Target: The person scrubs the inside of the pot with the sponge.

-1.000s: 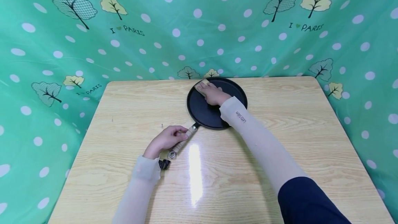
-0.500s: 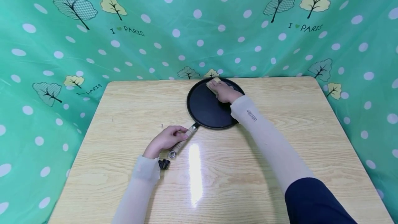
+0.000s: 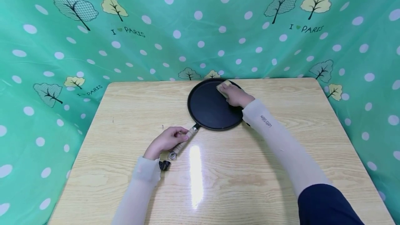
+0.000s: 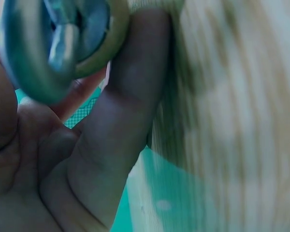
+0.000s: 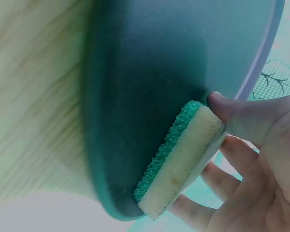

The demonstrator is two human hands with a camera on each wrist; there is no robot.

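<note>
A round black frying pan (image 3: 212,108) lies flat near the table's back edge, its handle (image 3: 182,143) slanting toward the front left. My left hand (image 3: 168,139) holds that handle between thumb and fingers. In the left wrist view the metal hanging ring (image 4: 36,53) at the handle's end shows close up beside the fingers. My right hand (image 3: 236,95) grips a sponge (image 3: 223,88) on the back right part of the pan. The right wrist view shows the sponge (image 5: 183,157) as pale yellow with a green scouring layer, which faces the pan's surface.
The wooden table (image 3: 243,169) reaches back to a green dotted curtain (image 3: 200,27) with tree prints. A small black object (image 3: 164,165), partly hidden, is at the left wrist. A bright light reflection lies on the tabletop in front of the pan.
My right hand has slid the sponge rightward along the back part of the pan. The left hand stays on the handle, and the pan has hardly moved.
</note>
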